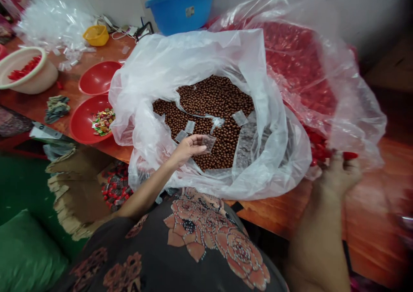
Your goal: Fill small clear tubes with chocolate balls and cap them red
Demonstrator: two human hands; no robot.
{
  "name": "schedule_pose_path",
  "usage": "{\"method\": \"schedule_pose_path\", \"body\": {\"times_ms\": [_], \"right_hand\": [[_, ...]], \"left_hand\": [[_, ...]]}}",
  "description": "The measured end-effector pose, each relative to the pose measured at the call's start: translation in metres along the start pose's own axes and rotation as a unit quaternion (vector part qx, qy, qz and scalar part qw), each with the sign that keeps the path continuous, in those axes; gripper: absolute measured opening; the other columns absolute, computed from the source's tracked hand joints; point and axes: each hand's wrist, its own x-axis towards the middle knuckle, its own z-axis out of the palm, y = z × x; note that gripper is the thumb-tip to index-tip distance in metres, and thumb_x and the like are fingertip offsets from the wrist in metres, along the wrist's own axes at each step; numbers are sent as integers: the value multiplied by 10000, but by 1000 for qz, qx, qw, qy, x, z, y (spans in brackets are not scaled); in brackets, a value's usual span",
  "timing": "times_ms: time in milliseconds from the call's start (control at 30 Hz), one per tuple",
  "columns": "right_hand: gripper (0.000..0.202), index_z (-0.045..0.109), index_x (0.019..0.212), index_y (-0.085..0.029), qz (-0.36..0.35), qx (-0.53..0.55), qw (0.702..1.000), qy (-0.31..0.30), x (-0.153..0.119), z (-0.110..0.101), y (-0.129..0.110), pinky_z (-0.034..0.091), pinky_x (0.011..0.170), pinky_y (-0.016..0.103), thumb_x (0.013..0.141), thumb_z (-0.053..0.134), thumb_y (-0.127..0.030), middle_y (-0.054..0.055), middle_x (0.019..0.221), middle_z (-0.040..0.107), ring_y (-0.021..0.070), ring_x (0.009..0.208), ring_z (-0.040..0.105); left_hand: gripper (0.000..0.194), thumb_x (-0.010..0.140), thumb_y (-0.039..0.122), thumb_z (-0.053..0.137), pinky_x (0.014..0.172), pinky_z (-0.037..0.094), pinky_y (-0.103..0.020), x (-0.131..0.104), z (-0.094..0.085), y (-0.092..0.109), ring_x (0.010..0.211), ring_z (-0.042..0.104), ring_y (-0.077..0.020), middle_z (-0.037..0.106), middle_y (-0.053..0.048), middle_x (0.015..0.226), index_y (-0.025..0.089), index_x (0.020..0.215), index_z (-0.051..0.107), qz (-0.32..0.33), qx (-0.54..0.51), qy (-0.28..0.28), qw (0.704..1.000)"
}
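Observation:
My left hand [189, 149] is over the opening of a large white plastic bag [142, 77] full of small round brown balls [219, 98] that look like chocolate. Its fingers pinch a small clear plastic container [209, 142]. Several more clear containers, such as one clear container [240, 118], lie on the balls. Off to the right, my right hand [342, 171] is closed on a red plastic piece [350, 155], blurred by motion. It is at the mouth of a clear bag [364, 107] holding many red pieces [300, 64].
A blue basin [182, 8] stands behind the bags. To the left are two red bowls, one red bowl [80, 124] with wrapped candies, a white tub [38, 75], a yellow basket [97, 35] and piled clear containers [54, 23]. Below the table edge, a cardboard box [74, 189] holds red-and-brown packed items.

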Motion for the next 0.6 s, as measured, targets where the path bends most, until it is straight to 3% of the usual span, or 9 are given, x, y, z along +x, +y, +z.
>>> {"method": "schedule_pose_path", "body": {"times_ms": [100,200,300,333,467,600], "right_hand": [[435,564,768,-209,-3,91,996,25,-3,-8,-33,469,568,337,613,753,-569,133,925,696,111,613,611],[415,501,755,-206,29,122,992,-26,-19,-12,-67,514,598,291,659,741,-532,62,791,687,103,588,619],[394,556,869,-189,37,125,988,-88,-40,-9,-85,568,630,281,741,674,-542,48,871,713,135,706,689],[373,560,906,-196,76,163,973,-143,-49,-8,-89,569,641,254,738,701,-498,30,920,717,120,736,694],[411,579,975,-243,187,261,915,-246,-89,-6,-106,572,700,203,642,817,-285,-55,877,708,83,763,697],[375,672,941,-239,222,256,886,-318,-130,2,-116,576,819,226,607,838,-213,-46,923,715,86,858,697]], "left_hand": [[459,662,238,819,830,548,-324,-8,12,0,904,655,-156,690,-89,1092,155,1086,664,-28,13,-21,999],[429,700,259,801,837,553,-321,-15,23,-3,917,659,-157,692,-75,1094,163,1092,656,-40,48,-36,997],[401,753,286,763,848,549,-323,-13,30,-10,933,663,-161,693,-84,1135,168,1118,646,-62,86,-73,992],[392,763,293,754,851,545,-319,-13,33,-12,936,665,-162,695,-89,1141,168,1120,648,-69,96,-90,989],[378,753,295,758,837,531,-305,-17,52,-16,951,666,-173,705,-101,1121,166,1096,661,-74,112,-129,983],[404,727,298,770,805,529,-311,-21,65,-15,907,667,-174,708,-109,1098,151,1087,660,-62,105,-121,985]]}}
